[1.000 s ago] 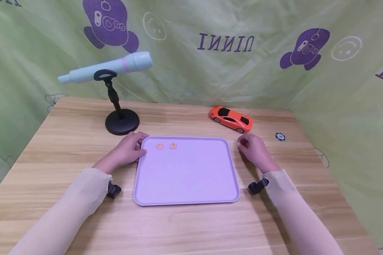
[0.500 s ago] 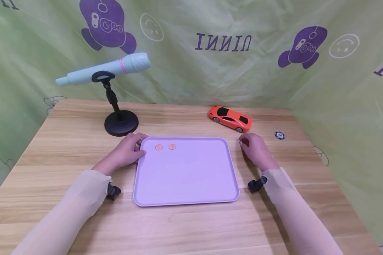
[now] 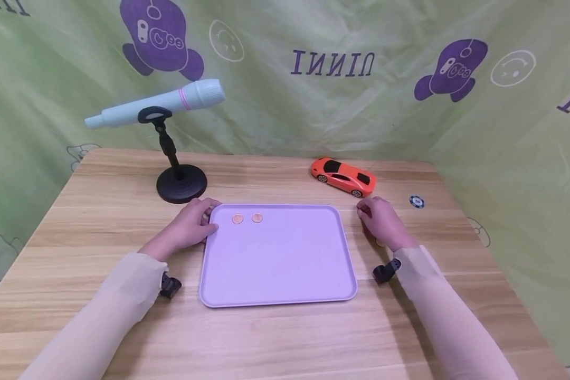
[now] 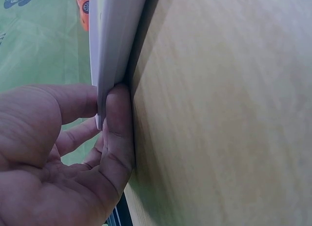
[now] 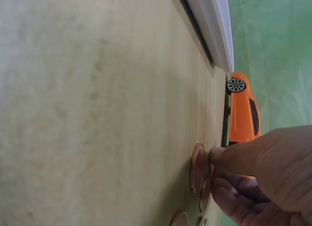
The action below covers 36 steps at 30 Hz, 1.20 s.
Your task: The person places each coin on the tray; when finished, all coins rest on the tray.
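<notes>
My left hand [image 3: 187, 224] pinches the left rim of a lilac tray [image 3: 280, 258], with the thumb on top and fingers underneath in the left wrist view. Two copper coins [image 3: 237, 218] lie side by side in the tray's far left corner. Just right of the tray, my right hand [image 3: 382, 219] is low over the table with thumb and fingertips together. In the right wrist view those fingertips pinch the edge of a coin [image 5: 212, 170]. Several more copper coins, one of them a large coin [image 5: 197, 167], are close by, mostly hidden under the hand in the head view.
An orange toy car [image 3: 343, 177] sits behind the right hand. Farther right lies a blue-and-white poker chip [image 3: 416, 201]. At the back left, a light blue toy microphone [image 3: 157, 105] rests on a black stand [image 3: 181, 183]. A green printed cloth [image 3: 266, 116] hangs behind the table.
My right hand has shifted slightly to the right, away from the tray, and a coin now shows beside its wrist. The left hand and the tray stay in place.
</notes>
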Available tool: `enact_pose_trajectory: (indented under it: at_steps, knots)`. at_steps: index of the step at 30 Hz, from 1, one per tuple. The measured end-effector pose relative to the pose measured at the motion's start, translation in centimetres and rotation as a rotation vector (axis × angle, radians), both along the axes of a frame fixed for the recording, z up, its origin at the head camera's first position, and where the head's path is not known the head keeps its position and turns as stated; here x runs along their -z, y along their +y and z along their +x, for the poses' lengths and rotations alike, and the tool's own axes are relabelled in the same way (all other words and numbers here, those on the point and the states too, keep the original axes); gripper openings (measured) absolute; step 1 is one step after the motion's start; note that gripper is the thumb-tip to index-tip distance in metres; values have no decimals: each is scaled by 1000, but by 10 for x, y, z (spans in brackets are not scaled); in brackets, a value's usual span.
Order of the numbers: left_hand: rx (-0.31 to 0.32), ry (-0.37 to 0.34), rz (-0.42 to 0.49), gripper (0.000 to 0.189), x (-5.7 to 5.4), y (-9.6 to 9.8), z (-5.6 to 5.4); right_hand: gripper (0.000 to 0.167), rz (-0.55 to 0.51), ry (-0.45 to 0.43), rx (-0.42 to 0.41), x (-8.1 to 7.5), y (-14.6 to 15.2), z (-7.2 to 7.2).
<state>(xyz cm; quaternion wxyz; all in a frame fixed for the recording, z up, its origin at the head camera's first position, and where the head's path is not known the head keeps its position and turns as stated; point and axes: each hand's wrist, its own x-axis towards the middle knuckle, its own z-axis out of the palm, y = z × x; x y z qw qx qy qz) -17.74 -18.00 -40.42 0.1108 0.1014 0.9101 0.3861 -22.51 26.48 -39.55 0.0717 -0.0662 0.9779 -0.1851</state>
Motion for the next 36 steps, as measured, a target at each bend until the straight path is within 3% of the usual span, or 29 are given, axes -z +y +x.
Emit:
enact_pose_trajectory:
  at_steps: [9, 17, 21, 28, 32, 36]
  knots:
    - [-5, -14, 0, 53, 0, 1, 0, 28, 33, -24, -26, 0, 4, -3]
    - [-7, -8, 2, 52, 0, 1, 2, 16, -28, 6, -12, -3, 1, 3]
    - [-8, -3, 7, 52, 0, 1, 1, 19, -63, 36, -6, -5, -7, 7]
    - [-5, 2, -4, 52, 1, 0, 0, 16, -265, 156, -84, -10, -35, 10]
    - [-6, 1, 1, 51, 1, 0, 0, 15, -405, 126, -135, -9, -54, 9]
    - [-4, 12, 1, 51, 1, 0, 1, 15, -449, 63, -148, -7, -72, 8]
